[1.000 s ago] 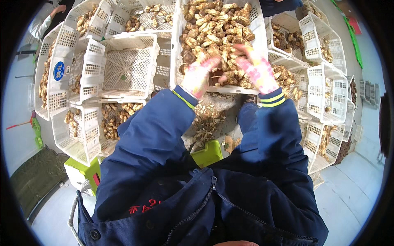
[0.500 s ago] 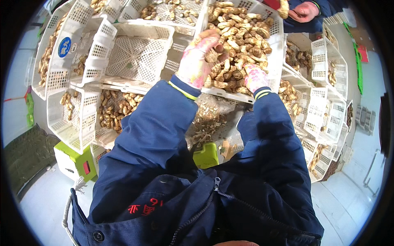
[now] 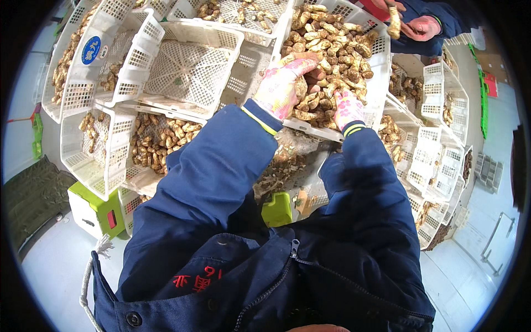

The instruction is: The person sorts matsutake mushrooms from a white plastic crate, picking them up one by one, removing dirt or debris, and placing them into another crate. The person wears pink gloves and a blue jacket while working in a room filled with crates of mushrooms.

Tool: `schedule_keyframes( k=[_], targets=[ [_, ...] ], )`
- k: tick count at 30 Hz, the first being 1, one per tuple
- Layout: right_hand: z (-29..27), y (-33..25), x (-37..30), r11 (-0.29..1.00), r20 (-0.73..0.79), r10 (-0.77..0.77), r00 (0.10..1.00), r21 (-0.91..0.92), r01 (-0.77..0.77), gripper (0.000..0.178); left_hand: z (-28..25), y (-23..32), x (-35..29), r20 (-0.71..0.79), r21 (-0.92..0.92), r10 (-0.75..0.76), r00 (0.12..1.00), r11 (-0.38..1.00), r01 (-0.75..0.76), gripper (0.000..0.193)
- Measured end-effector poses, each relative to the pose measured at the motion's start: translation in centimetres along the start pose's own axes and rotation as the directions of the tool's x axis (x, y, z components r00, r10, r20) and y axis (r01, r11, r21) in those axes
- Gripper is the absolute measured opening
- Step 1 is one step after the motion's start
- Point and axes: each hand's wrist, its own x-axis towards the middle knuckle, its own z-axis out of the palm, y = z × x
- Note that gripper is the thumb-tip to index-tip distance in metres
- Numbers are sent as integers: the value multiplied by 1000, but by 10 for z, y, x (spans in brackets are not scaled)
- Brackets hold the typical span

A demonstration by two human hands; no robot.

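Pale floor (image 3: 47,260) runs along the left edge, with a green-and-white box (image 3: 97,210) standing on it. Just right of that, white crates sit close together: a labelled crate (image 3: 77,98), a bare-bottomed crate (image 3: 191,69), and below it a lower crate (image 3: 117,141) with mushrooms (image 3: 166,138) in it. Near the middle, the left hand (image 3: 279,88), gloved, is over the near left part of the main crate (image 3: 318,131), its fingers curled around a pale mushroom (image 3: 301,88) whose long axis, as far as it shows, points roughly away from the wearer. Directly right of those fingers and beyond them lies the pile (image 3: 332,50), its pieces pointing many ways. By the near right corner, the right hand (image 3: 348,106) dips into that pile; its fingers are hidden, so I cannot tell their spread or hold. It is the nearer hand to the pile's right side. Farther right, a co-worker's hand (image 3: 423,27) is beside a raised mushroom (image 3: 394,23), with more white crates (image 3: 428,149) below.
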Motion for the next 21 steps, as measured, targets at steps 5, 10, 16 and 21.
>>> schedule_keyframes(
  k=[5,10,16,21],
  targets=[
    [22,2,14,1000,-157,-9,988,0,9,28,2,-3,3,-27,30,-49,998,998,50,28],
    [-4,-2,14,999,-114,46,992,23,-44,21,5,-1,0,-42,182,-22,999,983,29,33],
    [-8,3,9,994,125,96,987,46,-103,24,1,0,-1,42,302,-51,998,953,37,32],
    [-34,19,1,884,208,268,941,335,-326,33,-6,-5,4,0,299,-25,1000,954,24,34]
  ],
)
